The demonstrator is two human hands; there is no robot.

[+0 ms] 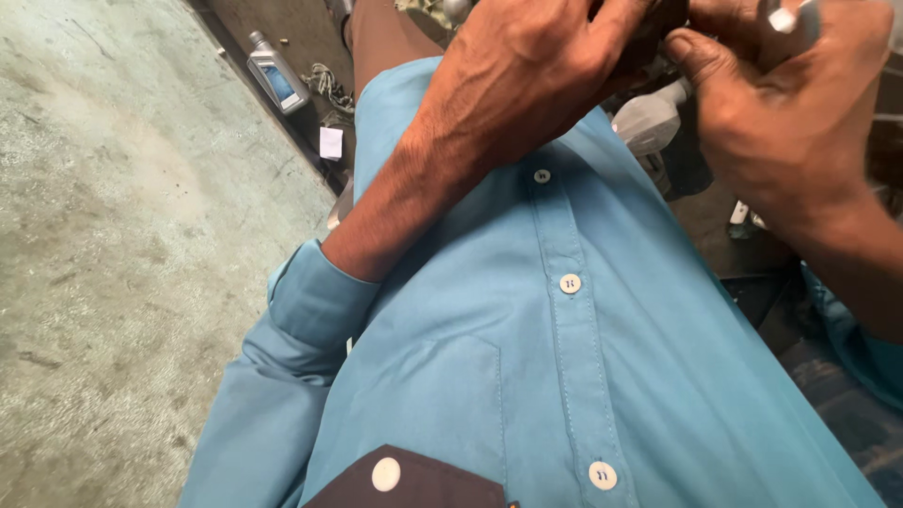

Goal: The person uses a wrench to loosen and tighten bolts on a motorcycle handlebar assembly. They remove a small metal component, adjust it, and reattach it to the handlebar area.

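Observation:
My left hand reaches up across my blue shirt at the top centre, its fingers curled around a dark object that is mostly hidden. Facing it at the top right, my right hand presses its thumb against the same dark object. A small silver-white piece is pinched in the right hand's fingers at the frame's top edge. The two hands touch each other around the dark object. What the object is cannot be made out.
A grey-white plastic part lies just below the hands. On the ground at the upper left stand a grey bottle with a blue label, a coil of cord and a white scrap. Rough concrete floor fills the left side.

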